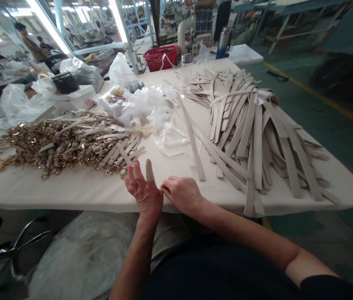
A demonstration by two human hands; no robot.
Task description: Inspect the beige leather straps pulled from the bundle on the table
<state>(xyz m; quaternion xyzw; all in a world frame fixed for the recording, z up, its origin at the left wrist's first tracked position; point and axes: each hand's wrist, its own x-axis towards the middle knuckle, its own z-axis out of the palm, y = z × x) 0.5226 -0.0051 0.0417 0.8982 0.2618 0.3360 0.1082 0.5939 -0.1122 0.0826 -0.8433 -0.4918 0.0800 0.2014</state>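
My left hand is raised above the table's front edge, fingers spread, with a beige finger cot on one finger. Beside it, my right hand is closed, its fingertips pinched together against the left thumb. Whatever may be between those fingertips is too small to make out. Just beyond the left hand lies a large pile of beige straps with gold metal buckles. To the right of my hands is a heap of plain beige flat straps, and a single strap lies apart from it, pointing toward me.
Crumpled clear plastic lies mid-table. Behind it stand a glass bottle, a red basket and a steel-and-blue flask. A white box and plastic bags are at left. A chair base is below left. People work in the background.
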